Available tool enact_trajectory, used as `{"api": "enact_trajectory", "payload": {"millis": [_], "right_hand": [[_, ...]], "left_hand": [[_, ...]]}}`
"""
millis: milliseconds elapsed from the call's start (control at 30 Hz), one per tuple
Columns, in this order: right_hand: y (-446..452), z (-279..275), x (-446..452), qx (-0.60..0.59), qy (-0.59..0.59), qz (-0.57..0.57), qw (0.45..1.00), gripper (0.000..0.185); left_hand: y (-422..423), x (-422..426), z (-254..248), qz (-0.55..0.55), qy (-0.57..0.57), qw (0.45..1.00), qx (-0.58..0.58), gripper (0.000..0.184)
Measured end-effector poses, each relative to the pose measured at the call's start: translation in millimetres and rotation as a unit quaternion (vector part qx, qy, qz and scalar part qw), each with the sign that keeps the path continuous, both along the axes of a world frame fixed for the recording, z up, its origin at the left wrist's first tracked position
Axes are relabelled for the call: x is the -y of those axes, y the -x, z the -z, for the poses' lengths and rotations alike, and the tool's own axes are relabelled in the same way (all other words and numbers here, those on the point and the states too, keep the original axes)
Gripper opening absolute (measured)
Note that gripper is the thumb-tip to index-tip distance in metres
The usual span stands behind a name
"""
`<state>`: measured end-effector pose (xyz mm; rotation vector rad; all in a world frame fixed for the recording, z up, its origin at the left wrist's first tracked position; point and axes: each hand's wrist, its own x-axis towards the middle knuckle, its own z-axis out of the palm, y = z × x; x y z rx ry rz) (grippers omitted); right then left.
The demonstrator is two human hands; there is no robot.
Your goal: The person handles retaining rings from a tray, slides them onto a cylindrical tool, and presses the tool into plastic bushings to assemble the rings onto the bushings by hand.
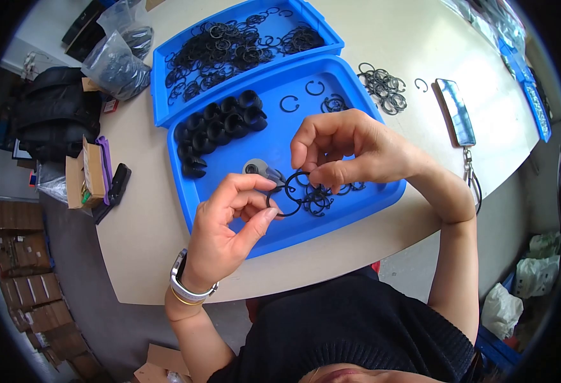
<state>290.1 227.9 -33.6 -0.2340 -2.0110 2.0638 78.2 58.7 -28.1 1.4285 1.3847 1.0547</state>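
Observation:
My left hand (219, 223), with a watch on its wrist, pinches a black retaining ring (284, 216) between thumb and fingers. My right hand (363, 153) grips a second black retaining ring (287, 186) that overlaps the first; they look linked, but I cannot tell for sure. Both hands are above the front blue tray (242, 250). Loose rings (318, 203) lie under my right hand. Neat stacks of black rings (219, 133) stand in the tray's left part. A grey round piece with a clear stem (255, 167) sits behind my left fingers.
Behind, another blue tray (159, 96) holds a heap of loose rings (219, 48). More rings (382, 88) and a phone (456, 112) with a strap lie on the table to the right. At left are plastic bags (117, 67), a black backpack (57, 105) and a small cardboard box (83, 175).

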Motion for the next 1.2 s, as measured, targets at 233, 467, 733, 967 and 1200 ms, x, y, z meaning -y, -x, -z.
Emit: {"api": "enact_trajectory", "payload": {"millis": [233, 467, 733, 967, 1200], "right_hand": [[-1.3, -6.0, -2.4, 0.017, 0.034, -0.003, 0.999, 0.024], [-2.1, -5.4, -1.0, -0.012, 0.025, -0.029, 0.999, 0.014], [2.6, 0.2, 0.9, 0.046, -0.042, -0.015, 0.998, 0.016], [7.1, 6.3, 7.0, 0.114, 0.026, -0.052, 0.992, 0.019], [6.8, 5.1, 7.0, 0.116, 0.031, -0.040, 0.992, 0.017]], "left_hand": [[1.8, -0.5, -4.2, 0.008, -0.006, 1.000, 0.005, 0.028], [2.6, -0.3, -4.3, -0.005, 0.007, 1.000, 0.010, 0.027], [-2.4, 0.7, -4.2, 0.008, -0.052, 0.997, -0.060, 0.028], [-3.8, 2.6, -1.4, 0.015, -0.022, 0.999, -0.026, 0.032], [-12.0, 1.2, -8.8, 0.000, -0.192, 0.956, -0.221, 0.059]]}}
